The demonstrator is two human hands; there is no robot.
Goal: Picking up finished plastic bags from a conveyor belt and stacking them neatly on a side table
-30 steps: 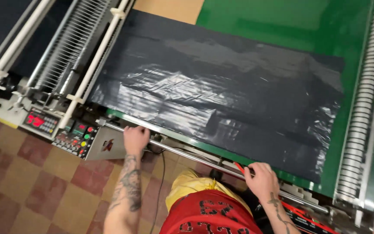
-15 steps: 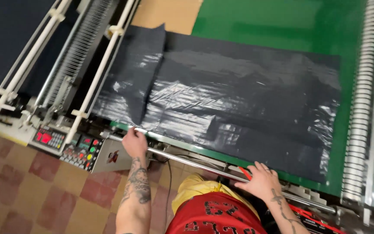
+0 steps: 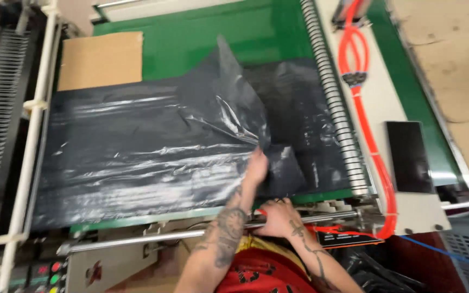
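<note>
Two hands: left hand grip pinching black plastic sheet; right hand clasping metal bar.

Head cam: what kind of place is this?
Probably a factory floor, at a plastic bag or film machine. A green conveyor belt carries a black plastic sheet, which the left hand lifts. Beside it run a ribbed roller and orange hoses; a lit button panel sits below.
</note>
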